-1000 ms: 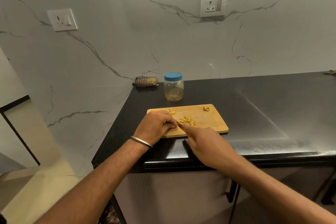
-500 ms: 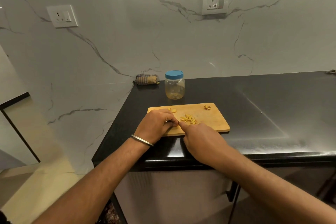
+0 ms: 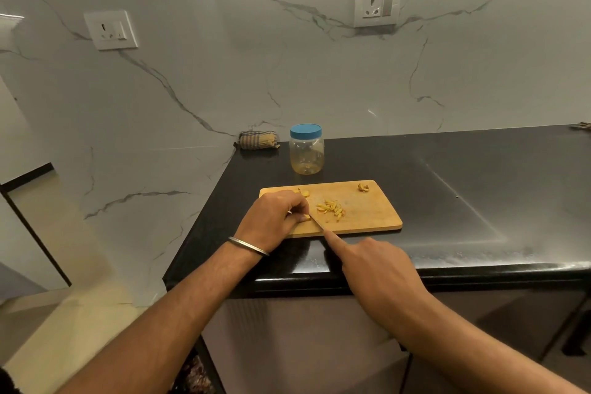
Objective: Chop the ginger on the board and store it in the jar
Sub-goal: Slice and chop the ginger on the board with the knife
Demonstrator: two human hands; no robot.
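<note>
A wooden cutting board [image 3: 371, 217] lies on the black counter. My left hand [image 3: 275, 217] rests on its left part and pinches a small piece of ginger [image 3: 306, 217] under curled fingertips. My right hand [image 3: 374, 265] grips a knife [image 3: 317, 223], index finger stretched along the blade's back; the blade tip meets the ginger by my left fingers. A pile of cut ginger strips [image 3: 331, 208] lies mid-board. Another ginger piece [image 3: 303, 192] shows behind my left hand, and a scrap [image 3: 363, 187] sits at the far right corner. A clear jar [image 3: 306, 150] with a blue lid stands closed behind the board.
A folded checked cloth [image 3: 257, 140] lies in the counter's back left corner against the marble wall. The counter [image 3: 463, 195] stretches bare to the right. Its left edge drops off beside the board. Two wall sockets [image 3: 377, 6] are mounted above.
My right hand has drawn back toward me along the board's near edge, so the knife blade now shows. My left hand stays put on the ginger.
</note>
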